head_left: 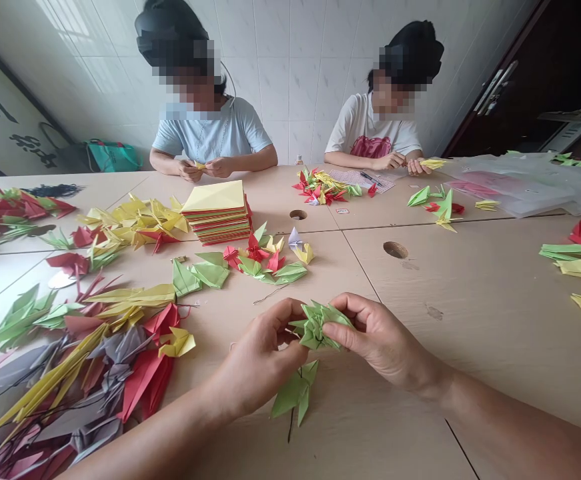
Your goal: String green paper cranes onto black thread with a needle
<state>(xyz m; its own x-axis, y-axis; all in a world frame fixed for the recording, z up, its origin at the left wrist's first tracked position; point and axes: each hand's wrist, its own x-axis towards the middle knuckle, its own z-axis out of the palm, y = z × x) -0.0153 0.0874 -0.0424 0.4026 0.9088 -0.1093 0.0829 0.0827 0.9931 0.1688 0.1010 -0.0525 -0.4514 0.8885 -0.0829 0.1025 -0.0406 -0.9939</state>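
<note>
Head view: left hand and right hand pinch a green paper cluster, apparently only partly gathered, nearer the wearer than the stack of square sheets, itself unfolded, while yellow pieces lie already folded to its left.

Both forearms extend inward from the lower corners of the view; the left hand and right hand converge near the centre, fingers bent, the right thumb laid across toward the left.
</note>
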